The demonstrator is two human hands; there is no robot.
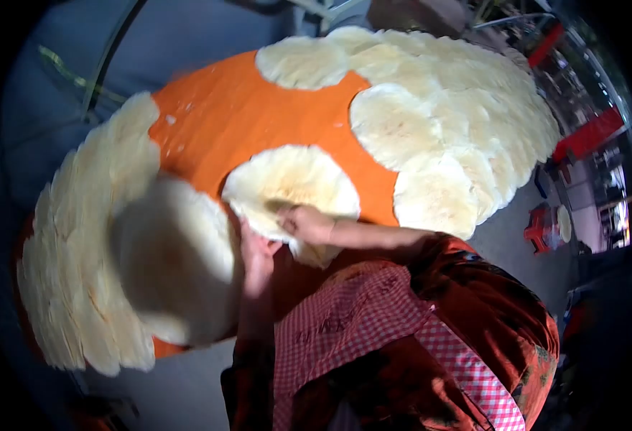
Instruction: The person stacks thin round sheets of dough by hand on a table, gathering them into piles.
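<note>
A thin, round, cream-coloured flatbread [294,172] lies on an orange cloth [251,108] in front of me. Its lower edge is loose and hangs down as a flap near my forearm. At the lower left edge is my left hand [257,249], with the flatbread's rim between its thumb and fingers. My right hand [307,223] is closed on top of the flatbread, near its lower middle. What its curled fingers hold, if anything, is hidden. Just left of my left hand lies another round flatbread [179,266], partly under a dark shadow.
Overlapping flatbreads [467,93] cover the cloth's right end, and a layered pile [79,251] covers its left end. One single flatbread [301,62] lies at the far edge. A red stool [538,228] stands on the floor at right. Metal bars [323,11] are behind the table.
</note>
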